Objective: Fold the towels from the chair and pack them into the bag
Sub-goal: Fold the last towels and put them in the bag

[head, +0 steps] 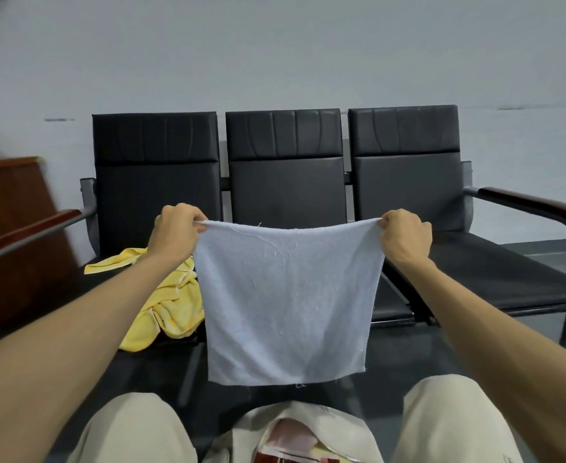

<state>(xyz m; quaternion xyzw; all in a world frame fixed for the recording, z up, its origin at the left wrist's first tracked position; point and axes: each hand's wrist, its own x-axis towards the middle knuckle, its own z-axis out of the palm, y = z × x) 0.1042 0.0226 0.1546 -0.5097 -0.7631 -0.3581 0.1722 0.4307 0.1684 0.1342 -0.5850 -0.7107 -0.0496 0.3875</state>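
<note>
The bag lies between the knees, just below the white towel. The towel hangs flat, top edge running side to side. The left hand and right hand each pinch a top corner, level and equally near. Beyond, a yellow towel lies crumpled on the chair.

Towels, two: one pale blue towel, one yellow towel. Black seats, three, on one bench chair. Hands, two: left hand, right hand. One cloth bag.
</note>
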